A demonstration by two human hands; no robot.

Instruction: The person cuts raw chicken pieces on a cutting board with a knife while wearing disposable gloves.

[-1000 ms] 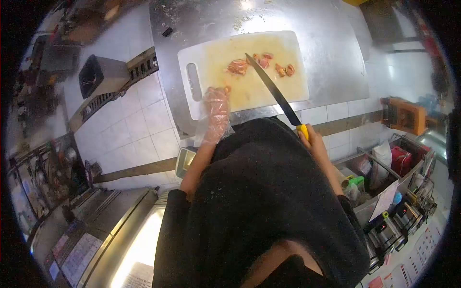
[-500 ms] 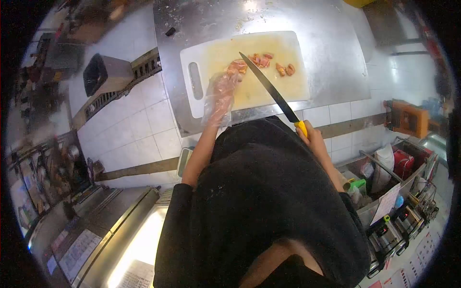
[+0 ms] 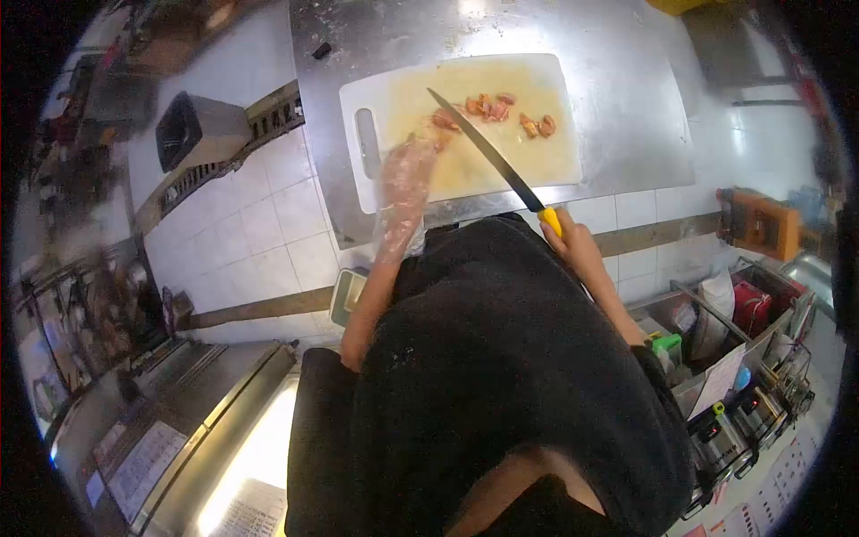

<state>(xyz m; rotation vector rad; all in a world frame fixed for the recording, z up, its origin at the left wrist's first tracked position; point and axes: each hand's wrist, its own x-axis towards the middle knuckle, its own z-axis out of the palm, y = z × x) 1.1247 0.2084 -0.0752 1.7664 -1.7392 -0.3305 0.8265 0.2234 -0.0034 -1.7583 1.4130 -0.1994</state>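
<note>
- Right hand [image 3: 565, 237]: fingers clenched round the yellow handle of the knife [image 3: 488, 152]. The long blade slants across the cutting board [image 3: 546, 166], tip up beside the meat pieces [image 3: 488, 106].
- Left hand [image 3: 404, 170] wears a loose clear glove. Its fingers [image 3: 428, 141] are at the nearest piece [image 3: 442, 119], left of the blade; cannot tell if they pinch it or only press.
- Risk: gloved fingers are just beside the cutting edge. A sideways slip could nick them, and thin plastic likely gives no protection.
- Risk: the glove is baggy, so a fold could get caught under the blade.
- Risk: the board looks greasy and stained. Small raw pieces could slide when pressed.
- Risk: nothing is visible under the board, so it may skid on steel.
- Risk: the board's near edge is close to the table's rim, so a pushed piece could drop off.
- Surface: steel table [image 3: 626, 89], scuffed, with crumbs at the far side.
- Room: white tiled floor [image 3: 259, 215], dark bin [image 3: 183, 130] left of the table, rack of bottles [image 3: 734, 421] on the right.
</note>
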